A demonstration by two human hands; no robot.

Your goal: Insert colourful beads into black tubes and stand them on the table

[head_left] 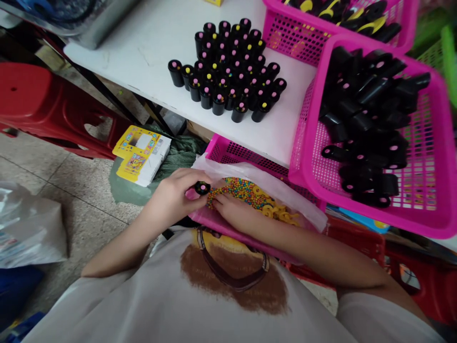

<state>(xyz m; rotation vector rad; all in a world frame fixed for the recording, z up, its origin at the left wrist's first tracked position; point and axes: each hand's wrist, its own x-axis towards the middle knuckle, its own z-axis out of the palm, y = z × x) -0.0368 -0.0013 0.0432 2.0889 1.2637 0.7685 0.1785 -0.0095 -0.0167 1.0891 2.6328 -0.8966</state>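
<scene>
My left hand (182, 193) is closed round a small black tube (202, 188), its open end with a pink centre facing up. My right hand (233, 209) reaches into a pile of tiny multicoloured beads (243, 186), just right of the tube. Its fingers are bent together, and their tips are partly sunk among the beads, so what they hold is hidden. The beads lie in a white plastic liner (303, 206) inside a pink basket (228, 150) at my waist. Yellow curled plastic pieces (278, 213) lie at the right of the beads.
Several black tubes with pink or yellow centres (223, 85) stand grouped on the white table (143, 62). A pink basket of black tubes (307, 157) stands right, another with black and yellow parts (285, 35) behind. Left are a red stool (46, 95) and yellow printed cartons (139, 157).
</scene>
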